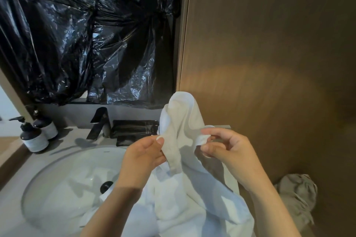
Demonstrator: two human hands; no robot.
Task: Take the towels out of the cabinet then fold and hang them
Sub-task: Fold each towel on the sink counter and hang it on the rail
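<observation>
Now | both hands [185, 152] pinch white towel [183, 119] | over sink [63, 184]

Brown wood-grain wall panel [269, 54] right, black plastic sheeting [86, 34] behind white sink [57, 188].

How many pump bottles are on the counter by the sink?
2. The front bottle stands left of the sink; the rear bottle is just behind it. The towel could hide others.
</observation>
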